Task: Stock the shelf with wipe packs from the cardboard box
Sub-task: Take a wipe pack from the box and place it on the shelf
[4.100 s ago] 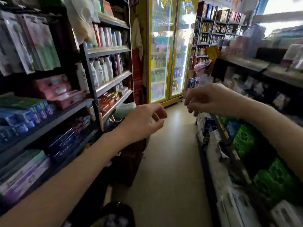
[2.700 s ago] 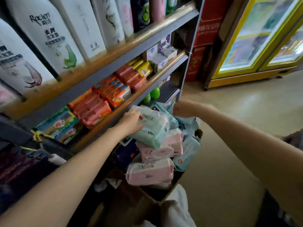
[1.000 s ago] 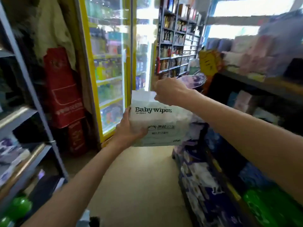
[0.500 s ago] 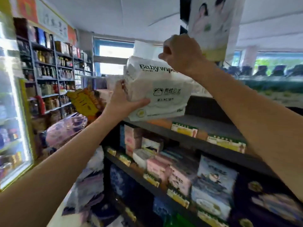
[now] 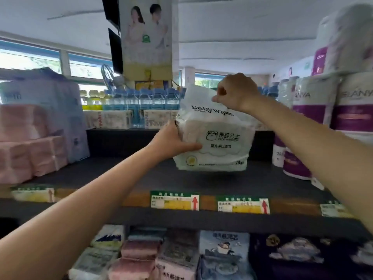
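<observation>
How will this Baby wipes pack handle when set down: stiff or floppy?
The Baby wipes pack looks soft: its film top crumples where the right hand pinches it. The left hand steadies its side; its broad base should probably sit stable.

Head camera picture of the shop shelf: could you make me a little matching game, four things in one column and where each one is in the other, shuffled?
Things:
1. Baby wipes pack
2. pink packs
3. purple-banded rolls
4. price tags

Places:
A. on the shelf's front edge
B. held in both hands above the shelf
C. stacked at the shelf's right end
D. stacked at the shelf's left end

Pairs: 1-B, 2-D, 3-C, 4-A
</observation>
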The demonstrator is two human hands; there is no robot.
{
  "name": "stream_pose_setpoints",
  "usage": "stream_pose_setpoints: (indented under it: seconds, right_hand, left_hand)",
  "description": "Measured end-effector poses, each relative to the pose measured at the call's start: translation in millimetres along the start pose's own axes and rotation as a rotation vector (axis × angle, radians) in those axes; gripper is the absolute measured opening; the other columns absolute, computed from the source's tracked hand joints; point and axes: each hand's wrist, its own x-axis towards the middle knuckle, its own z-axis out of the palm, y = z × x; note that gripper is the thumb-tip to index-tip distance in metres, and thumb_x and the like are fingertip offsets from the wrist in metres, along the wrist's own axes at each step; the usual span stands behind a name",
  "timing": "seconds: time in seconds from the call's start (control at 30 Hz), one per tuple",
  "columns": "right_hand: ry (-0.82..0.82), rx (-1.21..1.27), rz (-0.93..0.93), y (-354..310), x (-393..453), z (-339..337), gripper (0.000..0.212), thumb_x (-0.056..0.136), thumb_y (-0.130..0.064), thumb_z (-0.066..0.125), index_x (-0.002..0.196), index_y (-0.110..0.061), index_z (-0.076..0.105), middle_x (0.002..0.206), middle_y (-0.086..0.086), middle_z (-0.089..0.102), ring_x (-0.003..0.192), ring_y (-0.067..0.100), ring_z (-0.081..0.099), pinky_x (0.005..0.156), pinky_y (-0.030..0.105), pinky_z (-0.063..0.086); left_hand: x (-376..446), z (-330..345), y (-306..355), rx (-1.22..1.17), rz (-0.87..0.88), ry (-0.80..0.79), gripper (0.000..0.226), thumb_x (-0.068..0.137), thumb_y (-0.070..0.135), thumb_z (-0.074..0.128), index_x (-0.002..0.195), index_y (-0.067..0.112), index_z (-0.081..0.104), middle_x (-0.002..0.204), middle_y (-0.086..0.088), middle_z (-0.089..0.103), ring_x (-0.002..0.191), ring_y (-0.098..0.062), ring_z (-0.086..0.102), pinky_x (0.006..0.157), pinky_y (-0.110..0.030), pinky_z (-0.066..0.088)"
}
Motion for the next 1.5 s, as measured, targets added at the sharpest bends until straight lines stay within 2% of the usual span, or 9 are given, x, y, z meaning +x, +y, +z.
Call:
stream_pose_setpoints:
  seconds: [0.2, 0.4, 0.53, 0.73, 0.87, 1.0, 1.17, 1.27, 1.5]
  right_hand:
    - [-0.099, -0.218, 0.108, 45, 12, 23, 0.024, 0.088, -0.02, 0.059, 0.069, -0.008, 0.053, 0.072, 0.006, 0.053, 0.078, 0.022, 0.052, 0.08, 0.033, 0.046]
    - [-0.102, -0.314, 0.137, 81, 27, 44, 0.017, 0.09, -0.013, 0.057, 0.082, 0.002, 0.06, 0.107, 0.017, 0.061, 0.105, 0.03, 0.058, 0.085, 0.034, 0.045]
    - [-0.074, -0.311, 0.167, 96, 36, 72, 0.028, 0.089, -0.005, 0.051, 0.063, -0.006, 0.041, 0.067, 0.003, 0.045, 0.073, 0.021, 0.051, 0.076, 0.036, 0.048]
    - [-0.146, -0.226, 0.203, 102, 35, 78, 0.028, 0.088, -0.007, 0.051, 0.061, -0.008, 0.044, 0.061, 0.001, 0.045, 0.052, 0.013, 0.042, 0.062, 0.029, 0.046]
    - [-0.136, -0.207, 0.229, 95, 26, 55, 0.017, 0.087, -0.01, 0.052, 0.096, 0.0, 0.062, 0.097, 0.01, 0.064, 0.084, 0.025, 0.06, 0.075, 0.03, 0.046]
    - [-0.203, -0.232, 0.248, 64, -5, 28, 0.016, 0.088, -0.009, 0.049, 0.095, -0.001, 0.062, 0.097, 0.013, 0.065, 0.091, 0.026, 0.061, 0.082, 0.032, 0.049]
    - [-0.172, -0.174, 0.346, -6, -97, -2, 0.02, 0.088, -0.012, 0.054, 0.1, -0.002, 0.066, 0.105, 0.014, 0.066, 0.094, 0.024, 0.06, 0.071, 0.017, 0.038]
    - [-0.055, -0.279, 0.348, -54, -190, -26, 0.017, 0.088, -0.011, 0.053, 0.096, 0.0, 0.064, 0.098, 0.008, 0.06, 0.1, 0.022, 0.049, 0.082, 0.026, 0.034]
    - [-0.492, -0.372, 1.057, -145, -475, -109, 0.021, 0.09, -0.018, 0.053, 0.105, -0.008, 0.063, 0.105, 0.011, 0.062, 0.101, 0.029, 0.058, 0.081, 0.032, 0.043]
  left_hand:
    - [53, 50, 5, 0.077, 0.085, -0.162, 0.069, 0.078, 0.034, 0.07, 0.132, 0.012, 0.034, 0.124, -0.005, 0.056, 0.111, -0.024, 0.056, 0.094, -0.038, 0.049]
    - [93, 83, 25, -0.096, -0.048, -0.299, 0.062, 0.083, 0.013, 0.064, 0.134, 0.006, 0.028, 0.124, -0.018, 0.054, 0.104, -0.031, 0.062, 0.086, -0.041, 0.056]
    - [104, 94, 29, -0.251, -0.138, -0.472, 0.082, 0.083, -0.001, 0.061, 0.145, 0.015, 0.009, 0.137, -0.015, 0.043, 0.12, -0.028, 0.051, 0.089, -0.034, 0.053]
    - [113, 93, 16, -0.167, -0.092, -0.497, 0.071, 0.085, 0.002, 0.058, 0.141, 0.02, 0.019, 0.135, -0.013, 0.046, 0.115, -0.027, 0.054, 0.088, -0.036, 0.054]
    - [102, 69, 16, 0.156, 0.137, -0.322, 0.065, 0.087, 0.014, 0.057, 0.142, 0.008, 0.022, 0.137, -0.015, 0.042, 0.12, -0.028, 0.047, 0.094, -0.036, 0.044]
    - [78, 44, 14, 0.495, 0.439, -0.214, 0.061, 0.087, 0.02, 0.055, 0.14, 0.01, 0.025, 0.139, -0.014, 0.035, 0.121, -0.033, 0.047, 0.095, -0.043, 0.046]
    - [9, 22, 33, 0.309, 0.65, -0.161, 0.046, 0.089, 0.021, 0.051, 0.132, 0.008, 0.038, 0.133, -0.013, 0.045, 0.117, -0.031, 0.049, 0.092, -0.041, 0.042]
    - [-68, 28, 52, 0.176, 0.93, -0.128, 0.038, 0.09, 0.022, 0.047, 0.125, 0.007, 0.045, 0.126, -0.013, 0.049, 0.113, -0.033, 0.049, 0.089, -0.042, 0.04]
    - [-292, 113, 80, -0.012, 1.285, -0.68, 0.036, 0.091, 0.024, 0.047, 0.124, 0.01, 0.046, 0.124, -0.012, 0.048, 0.114, -0.033, 0.049, 0.091, -0.044, 0.044]
